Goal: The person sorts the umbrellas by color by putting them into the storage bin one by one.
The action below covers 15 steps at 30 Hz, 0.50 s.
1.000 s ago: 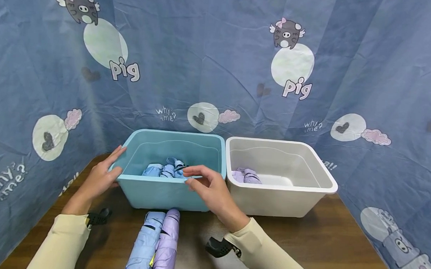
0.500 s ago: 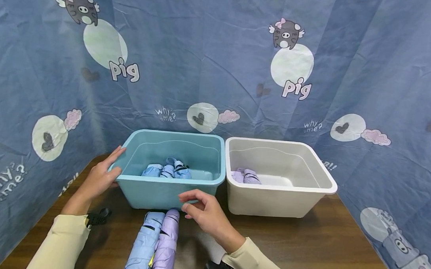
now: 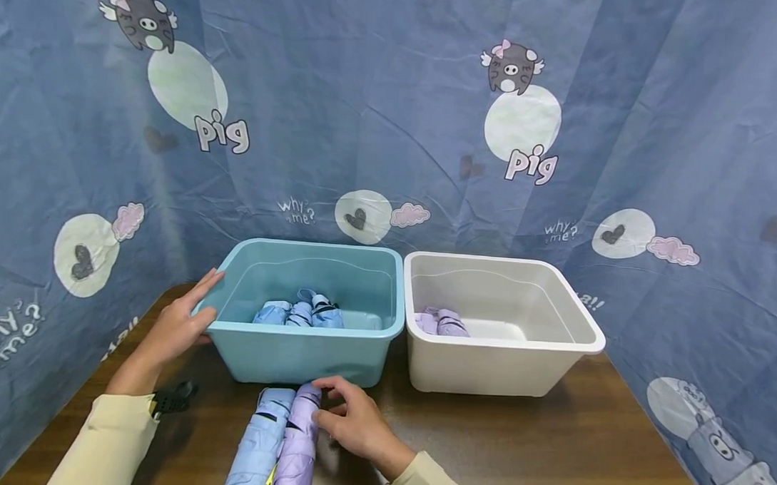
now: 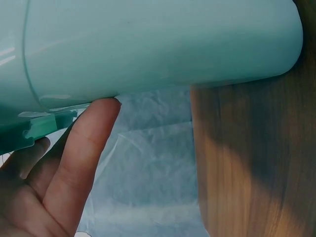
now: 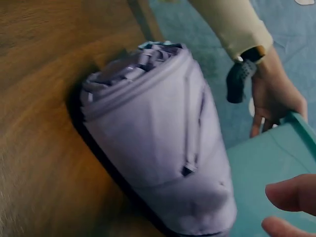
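Observation:
Two folded umbrellas lie side by side on the wooden table in front of the bins, a purple umbrella (image 3: 299, 443) and a light blue umbrella (image 3: 258, 445). My right hand (image 3: 347, 416) has come down at the far end of the purple umbrella (image 5: 158, 143), its curved fingers touching the end. The right wrist view shows the fingertips (image 5: 291, 193) beside it, not closed round it. My left hand (image 3: 183, 317) lies flat against the left rim of the teal bin (image 3: 304, 354), with a finger (image 4: 84, 148) under the rim (image 4: 148, 44).
Blue folded umbrellas (image 3: 299, 314) lie in the teal bin. A white bin (image 3: 506, 364) stands right of it with a purple umbrella (image 3: 440, 321) inside. A blue patterned cloth (image 3: 393, 114) walls in the table (image 3: 548, 448) at the back and both sides.
My right hand has drawn back from the teal bin's front rim and dropped to the purple umbrella on the table. The left hand has stayed on the bin.

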Each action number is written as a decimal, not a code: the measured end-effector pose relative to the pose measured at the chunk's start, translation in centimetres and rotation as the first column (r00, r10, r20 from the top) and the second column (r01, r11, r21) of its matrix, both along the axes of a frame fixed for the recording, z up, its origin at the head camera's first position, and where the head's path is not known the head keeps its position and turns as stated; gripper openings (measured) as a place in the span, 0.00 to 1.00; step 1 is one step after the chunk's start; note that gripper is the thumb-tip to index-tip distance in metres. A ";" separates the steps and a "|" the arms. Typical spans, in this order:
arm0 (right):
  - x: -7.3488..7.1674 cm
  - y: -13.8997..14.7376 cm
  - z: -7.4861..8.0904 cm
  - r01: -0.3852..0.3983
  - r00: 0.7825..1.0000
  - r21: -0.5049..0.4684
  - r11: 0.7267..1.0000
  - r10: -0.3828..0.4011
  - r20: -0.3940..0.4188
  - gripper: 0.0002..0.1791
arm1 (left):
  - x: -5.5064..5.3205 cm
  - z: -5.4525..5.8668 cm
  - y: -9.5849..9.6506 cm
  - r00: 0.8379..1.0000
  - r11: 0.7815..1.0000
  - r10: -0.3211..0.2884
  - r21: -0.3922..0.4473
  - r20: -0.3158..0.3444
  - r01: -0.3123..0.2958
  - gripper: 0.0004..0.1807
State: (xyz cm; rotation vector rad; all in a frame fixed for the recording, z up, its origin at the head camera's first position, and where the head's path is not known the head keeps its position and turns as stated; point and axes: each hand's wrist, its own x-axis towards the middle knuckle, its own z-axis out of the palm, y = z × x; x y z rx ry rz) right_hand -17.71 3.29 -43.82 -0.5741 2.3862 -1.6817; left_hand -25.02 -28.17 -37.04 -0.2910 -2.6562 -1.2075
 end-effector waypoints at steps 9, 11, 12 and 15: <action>0.7 -1.5 -1.0 -0.005 0.999 0.166 0.986 0.010 -0.032 0.34 | 0.2 -0.3 -0.1 1.000 1.000 -0.001 0.024 0.004 0.001 0.36; 0.8 -1.9 -0.9 0.004 1.000 0.194 0.981 0.000 -0.022 0.37 | 0.1 -0.3 -0.1 1.000 1.000 0.005 0.027 -0.001 -0.005 0.36; 0.9 -2.0 -0.9 0.005 1.000 0.202 0.979 -0.001 -0.021 0.37 | 0.1 -0.2 -0.1 1.000 0.999 0.006 0.031 0.000 -0.006 0.36; 1.1 -2.5 -0.9 0.006 1.000 0.218 0.976 -0.003 -0.016 0.39 | 0.1 -0.1 -0.1 1.000 0.999 0.007 0.036 0.008 -0.008 0.36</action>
